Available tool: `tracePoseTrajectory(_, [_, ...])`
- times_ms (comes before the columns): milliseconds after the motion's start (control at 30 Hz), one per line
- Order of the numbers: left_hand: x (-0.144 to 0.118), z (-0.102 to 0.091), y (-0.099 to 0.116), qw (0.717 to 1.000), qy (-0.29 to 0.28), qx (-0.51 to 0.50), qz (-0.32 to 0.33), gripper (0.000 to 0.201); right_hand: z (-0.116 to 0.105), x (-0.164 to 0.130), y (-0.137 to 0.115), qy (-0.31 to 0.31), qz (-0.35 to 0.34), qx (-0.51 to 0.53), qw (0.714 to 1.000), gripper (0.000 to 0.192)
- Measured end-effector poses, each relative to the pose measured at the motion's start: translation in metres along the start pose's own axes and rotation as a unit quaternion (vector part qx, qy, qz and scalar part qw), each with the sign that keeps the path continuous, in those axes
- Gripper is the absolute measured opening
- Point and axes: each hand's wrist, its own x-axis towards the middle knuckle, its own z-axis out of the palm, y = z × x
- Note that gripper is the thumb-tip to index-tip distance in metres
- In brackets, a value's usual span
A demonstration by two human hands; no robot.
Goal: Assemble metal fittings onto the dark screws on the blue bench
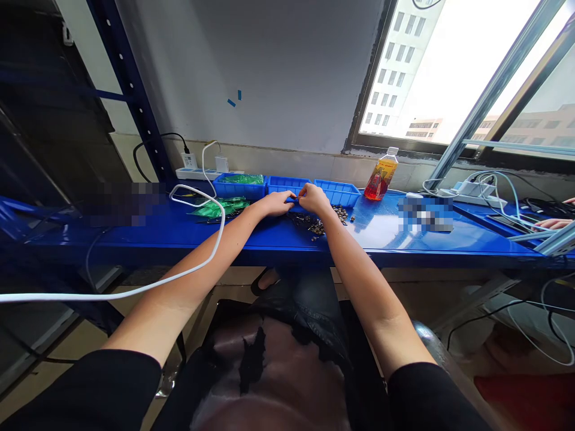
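Note:
My left hand (277,204) and my right hand (313,199) meet fingertip to fingertip above the blue bench, just before the middle blue bin (287,184). The fingers of both are closed in a pinch; whatever sits between them is too small to name. Under and beside my right hand spreads a pile of small brass-coloured and dark metal parts (318,227). Left of my left hand lie green plastic bags (220,207). Another blue bin (242,189) holds more green bagging, and a third blue bin (338,194) stands behind my right hand.
A bottle of red drink (378,176) stands right of the bins. One white cable (218,239) loops over my left forearm. Power strips (471,191) with cables lie along the wall. At the far right edge shows another person's hand (553,224).

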Motion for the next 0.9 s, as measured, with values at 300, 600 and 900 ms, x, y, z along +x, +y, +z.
tracePoseTrajectory(300, [0.0, 0.0, -0.0008, 1.0, 0.004, 0.0, 0.006, 0.044, 0.0012, 0.0007, 0.0015, 0.0, -0.001, 0.003, 1.0, 0.014])
tracePoseTrajectory(600, [-0.0012, -0.0011, 0.001, 1.0, -0.004, 0.003, 0.004, 0.044, 0.0009, 0.0013, 0.0018, -0.001, 0.0, -0.003, 1.0, 0.015])
tracePoseTrajectory(900, [0.0009, -0.0004, -0.0005, 1.0, -0.003, 0.0, 0.007, 0.044, 0.0003, 0.0017, 0.0019, 0.0, 0.005, -0.007, 1.0, 0.015])
